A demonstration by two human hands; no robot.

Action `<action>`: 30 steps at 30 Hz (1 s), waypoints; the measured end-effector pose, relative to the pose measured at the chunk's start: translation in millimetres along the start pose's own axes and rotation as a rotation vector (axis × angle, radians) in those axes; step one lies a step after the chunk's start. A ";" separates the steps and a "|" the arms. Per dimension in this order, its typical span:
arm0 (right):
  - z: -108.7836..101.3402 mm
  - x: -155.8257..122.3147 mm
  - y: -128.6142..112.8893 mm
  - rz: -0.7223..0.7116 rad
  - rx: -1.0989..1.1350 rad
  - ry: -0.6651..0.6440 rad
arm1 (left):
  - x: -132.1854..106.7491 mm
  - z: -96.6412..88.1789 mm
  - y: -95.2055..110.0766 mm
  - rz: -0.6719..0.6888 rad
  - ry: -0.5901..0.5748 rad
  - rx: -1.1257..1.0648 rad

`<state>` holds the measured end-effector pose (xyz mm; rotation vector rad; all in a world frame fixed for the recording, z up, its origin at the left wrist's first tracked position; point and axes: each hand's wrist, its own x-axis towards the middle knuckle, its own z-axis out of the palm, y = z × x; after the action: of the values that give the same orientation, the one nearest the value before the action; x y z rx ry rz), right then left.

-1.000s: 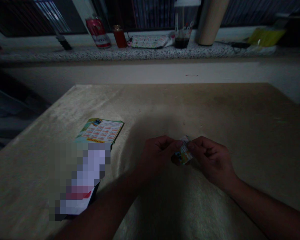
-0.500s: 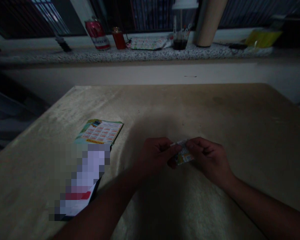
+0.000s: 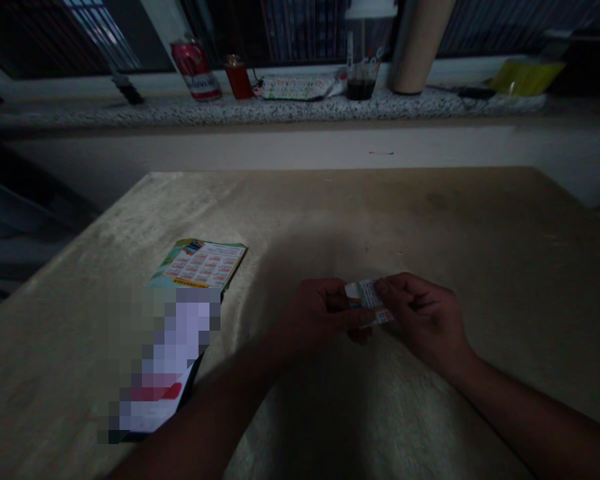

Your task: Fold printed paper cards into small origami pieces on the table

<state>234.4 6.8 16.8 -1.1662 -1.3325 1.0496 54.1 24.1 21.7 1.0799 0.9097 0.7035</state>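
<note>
Paper slip is pinched between thumb and fingers by the left hand at nine o'clock and the right hand at three, over the table. Toward ten, a printed leaflet is laid; between eight and nine, a phone. At twelve, a cup is seen on the windowsill.

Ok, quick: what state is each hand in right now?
Left hand: closed, holding a small printed paper.
Right hand: closed, pinching that paper's right side.
</note>
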 end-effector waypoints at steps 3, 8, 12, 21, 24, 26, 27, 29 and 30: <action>-0.9 0.4 2.0 0.034 -0.003 -0.013 | 1.1 0.8 0.2 -0.007 -0.005 -0.018; -4.1 3.4 9.2 0.142 0.001 -0.120 | -4.5 -7.9 4.4 -0.034 0.037 0.246; -7.0 7.9 17.6 0.063 -0.188 -0.257 | -16.1 -16.7 9.6 0.200 0.111 0.829; -23.7 16.0 24.8 -0.383 -0.796 -0.393 | -16.0 -19.5 0.0 0.338 -0.076 1.328; -35.4 20.6 17.3 -0.448 -0.730 -0.579 | -16.1 -21.3 0.2 0.348 -0.087 1.348; -41.1 23.2 13.9 -0.462 -0.732 -0.658 | -16.1 -22.9 0.3 0.354 -0.104 1.347; -43.0 24.2 13.3 -0.466 -0.736 -0.686 | -15.9 -23.7 0.2 0.356 -0.112 1.341; -44.7 25.5 14.2 -0.473 -0.746 -0.721 | -15.3 -25.1 0.1 0.363 -0.124 1.329; -44.9 25.8 15.2 -0.482 -0.750 -0.725 | -15.0 -25.5 0.1 0.370 -0.132 1.326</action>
<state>280.5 33.9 9.5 -0.8932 -2.5800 0.6218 24.5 22.4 20.9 2.4770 1.0601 0.2330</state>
